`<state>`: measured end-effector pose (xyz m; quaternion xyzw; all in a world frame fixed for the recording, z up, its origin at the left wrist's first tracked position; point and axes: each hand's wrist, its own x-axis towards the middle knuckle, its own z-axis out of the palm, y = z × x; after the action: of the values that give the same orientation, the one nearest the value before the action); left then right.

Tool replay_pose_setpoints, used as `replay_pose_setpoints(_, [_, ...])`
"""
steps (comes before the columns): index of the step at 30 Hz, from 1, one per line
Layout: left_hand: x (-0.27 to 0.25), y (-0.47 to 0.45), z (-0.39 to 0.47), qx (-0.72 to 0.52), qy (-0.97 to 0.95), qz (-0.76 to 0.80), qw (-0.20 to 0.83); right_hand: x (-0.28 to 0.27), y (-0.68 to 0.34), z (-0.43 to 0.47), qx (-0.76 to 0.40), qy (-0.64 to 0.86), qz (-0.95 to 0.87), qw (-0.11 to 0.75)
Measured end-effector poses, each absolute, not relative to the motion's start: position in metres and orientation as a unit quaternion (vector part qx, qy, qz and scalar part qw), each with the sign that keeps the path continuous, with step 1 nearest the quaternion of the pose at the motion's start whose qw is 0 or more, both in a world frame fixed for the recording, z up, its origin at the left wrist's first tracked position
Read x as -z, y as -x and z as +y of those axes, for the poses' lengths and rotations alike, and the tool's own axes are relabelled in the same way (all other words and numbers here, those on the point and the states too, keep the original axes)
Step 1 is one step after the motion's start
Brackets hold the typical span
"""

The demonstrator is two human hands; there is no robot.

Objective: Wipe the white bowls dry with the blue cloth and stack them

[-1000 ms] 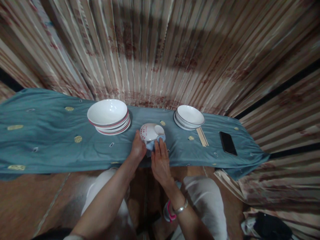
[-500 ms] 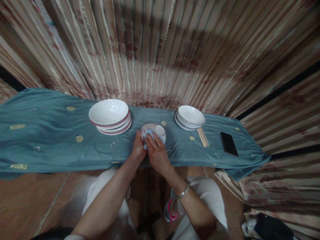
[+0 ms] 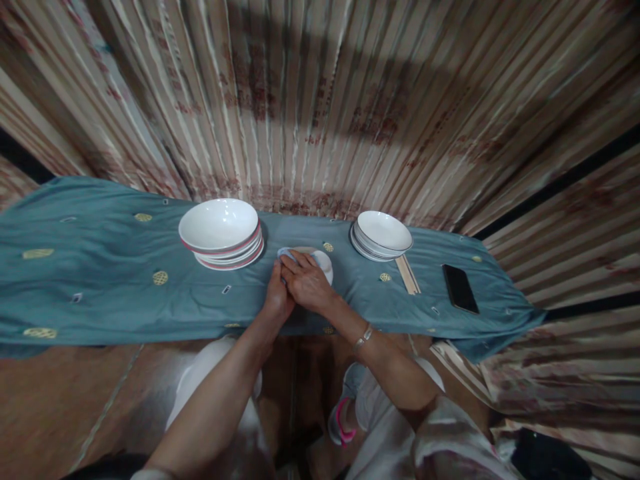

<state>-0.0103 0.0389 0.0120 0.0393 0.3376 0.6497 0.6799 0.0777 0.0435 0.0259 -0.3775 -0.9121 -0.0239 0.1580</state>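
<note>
A small white bowl (image 3: pixel 325 265) rests on the cloth-covered table in front of me, mostly hidden under my hands. My left hand (image 3: pixel 278 293) is closed at its near left edge, with the thumb pointing up. My right hand (image 3: pixel 306 279) lies across the bowl and presses a light blue cloth (image 3: pixel 286 253) against its left side. Only a bit of the cloth shows past the fingers. The fingers of my right hand overlap those of my left, so the left hand's grip is partly hidden.
To the left is a stack of white bowls with red rims (image 3: pixel 220 227). A smaller stack of white bowls with dark rims (image 3: pixel 384 231) stands to the right, with chopsticks (image 3: pixel 409 275) beside it. Farther right lies a black phone (image 3: pixel 460 288). A curtain (image 3: pixel 310 100) hangs behind the table (image 3: pixel 115 267).
My right hand has slid left with the blue cloth across the bowl, from its middle to its left edge, and now covers more of it. My left hand has barely moved.
</note>
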Motion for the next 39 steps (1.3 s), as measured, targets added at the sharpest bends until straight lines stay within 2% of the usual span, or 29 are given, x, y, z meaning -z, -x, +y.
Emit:
replay_pose_setpoints(10, [-0.015,0.009,0.04,-0.638,-0.027,0.313,0.703,-0.047,-0.066,0.068,0.049,0.407,-0.909,0.076])
replay_pose_setpoints(20, [-0.019,0.006,0.041,-0.636,-0.043,0.322,0.7,-0.052,-0.068,0.105,-0.079,0.509,-0.853,0.08])
replay_pose_setpoints(26, [-0.017,0.005,0.042,-0.638,-0.031,0.317,0.701,-0.049,-0.078,0.122,-0.114,0.536,-0.834,0.064])
replay_pose_setpoints(31, [-0.018,0.005,0.042,-0.633,-0.026,0.323,0.703,-0.049,-0.088,0.13,-0.192,0.562,-0.798,0.102])
replay_pose_setpoints(35, [-0.016,0.006,0.042,-0.633,-0.032,0.328,0.7,-0.042,-0.097,0.138,-0.209,0.58,-0.779,0.113])
replay_pose_setpoints(39, [-0.016,0.007,0.042,-0.628,-0.037,0.328,0.704,-0.031,-0.109,0.142,-0.276,0.617,-0.711,0.194])
